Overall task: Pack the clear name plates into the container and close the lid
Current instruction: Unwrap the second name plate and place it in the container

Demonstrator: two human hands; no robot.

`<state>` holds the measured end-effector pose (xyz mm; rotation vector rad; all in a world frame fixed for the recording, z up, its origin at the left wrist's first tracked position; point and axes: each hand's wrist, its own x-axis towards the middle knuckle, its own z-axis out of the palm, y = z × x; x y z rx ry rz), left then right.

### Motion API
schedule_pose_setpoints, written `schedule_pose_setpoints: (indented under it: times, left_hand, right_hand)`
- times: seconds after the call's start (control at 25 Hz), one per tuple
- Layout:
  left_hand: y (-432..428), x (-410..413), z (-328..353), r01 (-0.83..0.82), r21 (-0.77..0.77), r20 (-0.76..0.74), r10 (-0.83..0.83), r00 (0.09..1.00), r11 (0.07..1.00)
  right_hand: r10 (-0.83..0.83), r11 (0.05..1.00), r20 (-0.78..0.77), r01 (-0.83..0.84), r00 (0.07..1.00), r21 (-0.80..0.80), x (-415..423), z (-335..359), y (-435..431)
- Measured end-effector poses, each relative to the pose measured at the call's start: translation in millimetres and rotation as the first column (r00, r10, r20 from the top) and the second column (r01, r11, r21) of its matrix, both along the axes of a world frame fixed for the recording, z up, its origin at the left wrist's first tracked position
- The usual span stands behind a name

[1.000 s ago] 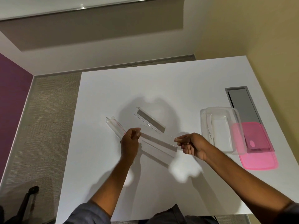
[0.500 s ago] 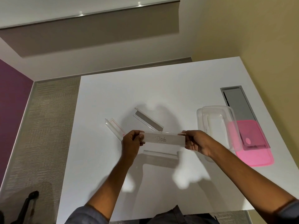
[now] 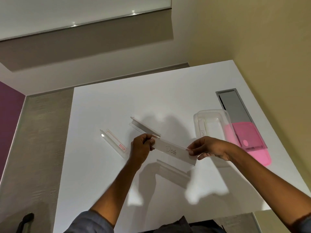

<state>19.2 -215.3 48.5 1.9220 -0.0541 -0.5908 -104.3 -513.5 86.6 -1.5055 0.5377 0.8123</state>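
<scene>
I hold a clear name plate [image 3: 173,153] with a paper insert reading "DOG" above the white table [image 3: 168,91]. My left hand [image 3: 141,148] pinches its left end and my right hand [image 3: 208,147] pinches its right end, which dips lower. Two more clear name plates lie on the table: one with a red label [image 3: 113,142] at the left, and another [image 3: 144,127] just behind my left hand. An open clear container [image 3: 210,123] stands to the right, and its pink lid [image 3: 247,142] lies beside it.
A grey metal cable hatch [image 3: 234,105] is set in the table behind the pink lid. The table's left edge drops to carpet [image 3: 42,132]. A yellow wall [image 3: 269,47] runs close along the right. A dark chair part [image 3: 25,221] shows at the bottom left.
Both hands lifted the plate off the table and turned it face up, so the "DOG" insert shows. It now tilts, right end lower. The view shifted slightly.
</scene>
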Motion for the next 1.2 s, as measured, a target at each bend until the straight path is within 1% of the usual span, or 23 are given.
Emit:
schedule_pose_setpoints:
  times: [0.08,0.28,0.36,0.48,0.64,0.76,0.88,0.96,1.08,1.12,1.2]
  left_hand:
    - [-15.8,-1.0,3.3,0.045,0.001,0.01,-0.045,0.999,0.999]
    - [-60.3,-3.7,13.4,0.16,0.006,0.023,-0.16,0.987,0.987]
    - [-82.4,-3.7,17.3,0.208,0.021,0.039,-0.209,0.977,0.978]
    - [-119.2,-3.1,21.7,0.236,0.025,0.077,-0.237,0.968,0.972]
    - [-170.1,4.5,20.1,0.29,0.038,0.107,-0.293,0.95,0.956]
    - [-206.7,10.5,16.3,0.289,0.043,0.08,-0.292,0.953,0.956]
    - [-239.2,9.0,11.6,0.228,0.014,0.037,-0.228,0.973,0.974]
    - [-255.7,2.1,8.4,0.208,0.014,0.04,-0.209,0.977,0.978]
    - [-272.3,-12.2,5.5,0.284,0.044,0.059,-0.286,0.956,0.958]
    - [-277.6,-15.8,2.2,0.314,0.061,0.046,-0.317,0.947,0.948]
    - [-283.8,-19.5,-10.7,0.351,0.062,-0.028,-0.35,0.936,0.934]
  right_hand:
    - [0.005,1.0,0.003,-0.005,1.0,-0.001,-9.2,1.9,-10.1]
    - [-0.06,0.998,0.002,0.06,0.998,-0.006,-36.3,-3.4,-38.4]
    - [-0.097,0.995,0.004,0.097,0.995,-0.003,-46.0,-2.8,-48.9]
    - [-0.147,0.988,0.007,0.147,0.989,0.038,-55.0,2.5,-59.0]
    - [-0.244,0.97,0.054,0.244,0.968,0.005,-66.3,-1.4,-75.8]
    - [-0.333,0.942,0.076,0.335,0.94,-0.013,-75.7,-7.2,-91.8]
    - [-0.38,0.923,0.101,0.384,0.919,-0.021,-80.8,-13.3,-101.3]
    - [-0.43,0.899,0.113,0.436,0.896,-0.033,-80.0,-17.8,-105.1]
    - [-0.489,0.862,0.143,0.502,0.861,-0.072,-74.1,-21.5,-106.6]
    - [-0.512,0.846,0.144,0.527,0.847,-0.087,-71.7,-23.6,-107.4]
    - [-0.556,0.815,0.143,0.571,0.819,-0.097,-66.9,-28.6,-108.4]
